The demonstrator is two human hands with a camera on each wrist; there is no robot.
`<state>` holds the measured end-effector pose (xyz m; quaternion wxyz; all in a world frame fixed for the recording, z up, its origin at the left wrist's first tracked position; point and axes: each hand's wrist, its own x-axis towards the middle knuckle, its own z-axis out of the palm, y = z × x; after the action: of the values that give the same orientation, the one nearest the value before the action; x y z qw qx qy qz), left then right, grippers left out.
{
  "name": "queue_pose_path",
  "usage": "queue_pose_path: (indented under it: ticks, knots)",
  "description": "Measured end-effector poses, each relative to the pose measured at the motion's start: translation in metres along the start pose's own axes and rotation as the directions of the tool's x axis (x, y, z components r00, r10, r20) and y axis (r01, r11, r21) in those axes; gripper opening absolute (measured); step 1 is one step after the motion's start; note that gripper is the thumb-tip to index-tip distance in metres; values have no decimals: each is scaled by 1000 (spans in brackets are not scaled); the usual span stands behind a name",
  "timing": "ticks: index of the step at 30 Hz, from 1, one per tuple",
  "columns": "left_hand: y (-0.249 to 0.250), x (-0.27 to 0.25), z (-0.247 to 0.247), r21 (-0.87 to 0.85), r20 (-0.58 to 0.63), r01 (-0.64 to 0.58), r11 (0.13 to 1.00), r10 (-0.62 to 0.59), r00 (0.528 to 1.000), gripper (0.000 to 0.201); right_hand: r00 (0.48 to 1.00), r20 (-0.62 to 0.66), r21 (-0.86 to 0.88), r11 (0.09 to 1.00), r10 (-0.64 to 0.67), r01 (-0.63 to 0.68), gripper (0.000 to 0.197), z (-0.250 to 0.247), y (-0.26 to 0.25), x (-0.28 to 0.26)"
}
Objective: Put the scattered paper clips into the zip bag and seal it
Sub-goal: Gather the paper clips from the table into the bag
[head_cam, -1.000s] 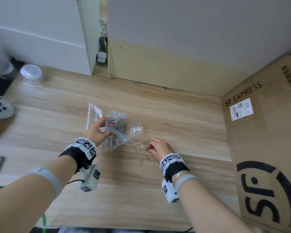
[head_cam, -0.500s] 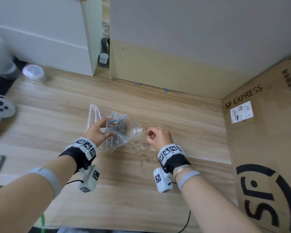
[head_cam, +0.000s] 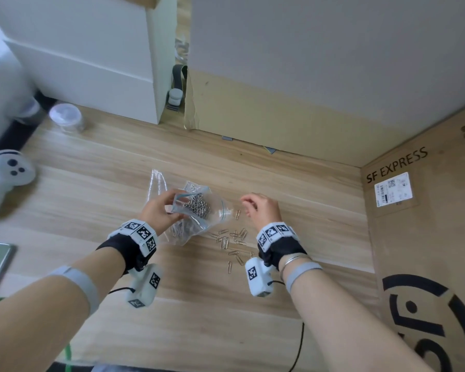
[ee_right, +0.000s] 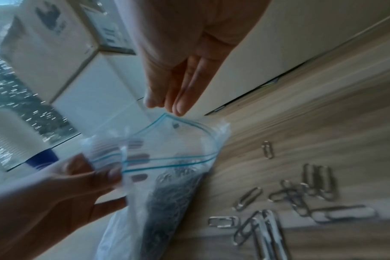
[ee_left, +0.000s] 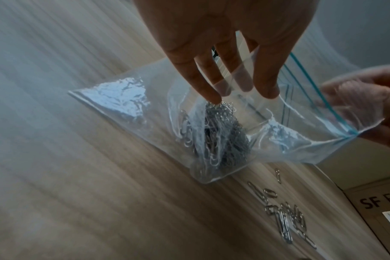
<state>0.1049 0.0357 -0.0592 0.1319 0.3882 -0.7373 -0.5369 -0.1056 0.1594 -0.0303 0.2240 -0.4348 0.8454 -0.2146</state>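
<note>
The left hand (head_cam: 159, 210) grips the zip bag (head_cam: 196, 210) at its mouth, thumb on one side and fingers curled round the other, so the mouth with its blue-green seal line stands wide open toward three o'clock. In the left wrist view the fingers (ee_left: 265, 82) reach into the clear plastic above the heap of paper clips in the bag (ee_left: 220, 133), and the bag's lower corner rests on the wooden table (head_cam: 91, 200).

The right hand (head_cam: 261, 208) sits at three o'clock from the bag, just beside its open mouth. In the right wrist view its fingertips (ee_right: 180, 105) are drawn narrowly together right at the seal line; whether a clip sits between them I cannot tell.

The loose paper clips (head_cam: 231, 240) lie scattered on the table at five o'clock from the bag, near the right wrist; one more lies alone just under the bag's mouth.

A cardboard box (head_cam: 424, 237) marked SF EXPRESS stands along the table's three o'clock edge. A white game controller (head_cam: 8, 173) lies at nine o'clock and a clear lidded jar (head_cam: 65, 119) at ten o'clock
</note>
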Motion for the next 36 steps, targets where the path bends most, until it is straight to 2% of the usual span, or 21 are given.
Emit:
queue_pose_path:
  ticks: [3, 5, 8, 12, 14, 18, 19, 21, 25, 28, 31, 36]
  knots:
    - [-1, -1, -1, 0, -17, 6, 1000, -6, 1000, 57, 966, 239, -188, 981, 100, -55, 35, 10, 20, -3]
    - [-1, -2, 0, -5, -23, 7, 1000, -7, 1000, 56, 942, 329, -258, 966, 73, 15, 48, 19, 24, -8]
    - [0, -1, 1, 0, -12, -2, 1000, 2, 1000, 56, 916, 402, -239, 966, 11, 93, 59, 26, 21, -13]
    - [3, 0, 0, -7, -3, -9, 1000, 9, 1000, 54, 876, 475, -210, 957, -78, 199, 46, 31, 21, -26]
    - [3, 0, 0, -4, -3, -12, 1000, 12, 1000, 55, 883, 465, -217, 957, -71, 191, 38, 32, 22, -30]
    - [0, -1, 1, -14, 3, -4, 1000, 4, 1000, 50, 898, 438, -289, 943, -23, 165, 72, 42, 16, -33]
    - [0, -1, 1, -18, 5, -2, 1000, 2, 1000, 49, 896, 443, -300, 937, -30, 180, 74, 46, 15, -34]
    - [0, 0, 2, -21, 7, -1, 1000, 1, 1000, 48, 893, 447, -288, 935, -60, 206, 66, 52, 14, -35]
    - [0, 0, 2, -32, 10, 2, 999, -1, 1000, 49, 886, 452, -231, 946, -104, 229, 32, 51, 19, -35]
    - [-1, 1, 1, -26, 11, 2, 1000, -1, 1000, 49, 897, 426, -226, 946, -117, 231, 15, 48, 23, -35]
    - [-4, 1, 1, -21, 12, -3, 1000, 3, 1000, 52, 916, 391, -223, 957, -88, 187, 9, 47, 24, -35]
    - [-4, 1, 1, -35, 16, -9, 999, 10, 1000, 54, 937, 348, -212, 975, 10, 68, 13, 50, 21, -28]
